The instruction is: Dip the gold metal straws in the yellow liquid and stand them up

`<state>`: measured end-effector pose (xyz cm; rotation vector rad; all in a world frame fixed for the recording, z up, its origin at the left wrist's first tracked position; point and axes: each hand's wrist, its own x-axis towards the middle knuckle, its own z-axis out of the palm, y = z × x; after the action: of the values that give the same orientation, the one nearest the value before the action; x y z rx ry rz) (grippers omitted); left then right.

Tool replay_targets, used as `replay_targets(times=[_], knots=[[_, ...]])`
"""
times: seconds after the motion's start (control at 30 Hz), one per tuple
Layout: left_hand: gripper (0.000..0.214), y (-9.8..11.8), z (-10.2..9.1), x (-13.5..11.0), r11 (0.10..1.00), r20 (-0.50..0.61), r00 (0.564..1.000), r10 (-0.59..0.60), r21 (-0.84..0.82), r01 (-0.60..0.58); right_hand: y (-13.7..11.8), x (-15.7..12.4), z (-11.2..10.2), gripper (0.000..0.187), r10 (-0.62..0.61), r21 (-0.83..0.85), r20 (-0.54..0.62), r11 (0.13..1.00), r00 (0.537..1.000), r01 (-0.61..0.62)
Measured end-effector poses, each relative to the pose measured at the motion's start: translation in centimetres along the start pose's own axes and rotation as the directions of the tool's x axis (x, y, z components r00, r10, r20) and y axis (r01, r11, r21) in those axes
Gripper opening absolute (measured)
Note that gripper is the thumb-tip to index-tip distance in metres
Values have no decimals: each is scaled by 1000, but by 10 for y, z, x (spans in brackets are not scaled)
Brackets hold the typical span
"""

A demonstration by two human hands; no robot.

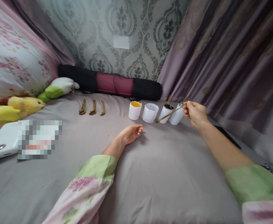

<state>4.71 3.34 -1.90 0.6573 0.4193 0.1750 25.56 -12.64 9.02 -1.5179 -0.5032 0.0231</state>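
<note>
In the head view my right hand (195,113) is raised at the right. Its thumb and fingers pinch one end of a thin brass-coloured stick (170,114). The stick slants down to the left, its short thick tip in front of the white-wrapped cups. My left hand (132,133) rests low over the sheet, fingers loosely curled and holding nothing. Beyond it stand a white cup with a yellow inside (135,112) and a plain white cup (150,114). A dark-lined white container (164,116) holds another brass-coloured stick (168,100). A white cylinder (176,115) stands beside my right hand.
Three groups of bent brass-coloured sticks (82,107) lie on the grey sheet (150,174), left of the cups. Plush toys (25,107), a white device (4,140) and a blurred-out packet (39,138) are at left. A black and maroon roll (114,83) lies along the wall.
</note>
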Motion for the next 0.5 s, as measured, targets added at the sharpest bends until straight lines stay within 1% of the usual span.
replay_targets(times=[0.13, 0.33, 0.5], knots=[[6, 0, -1, 1, 1000, 30, 1000, -10, -10, 10, -14, 11, -7, 19, -36, -48, -16, 998, 999, 35], [6, 1, 1, -1, 1000, -3, 1000, -5, -1, 5, -30, 26, -17, 21, -65, -127, -50, 990, 997, 58], [7, 0, 1, -1, 1000, -10, 1000, -1, 6, 1, -39, 34, -22, 20, -90, -149, -77, 986, 993, 78]])
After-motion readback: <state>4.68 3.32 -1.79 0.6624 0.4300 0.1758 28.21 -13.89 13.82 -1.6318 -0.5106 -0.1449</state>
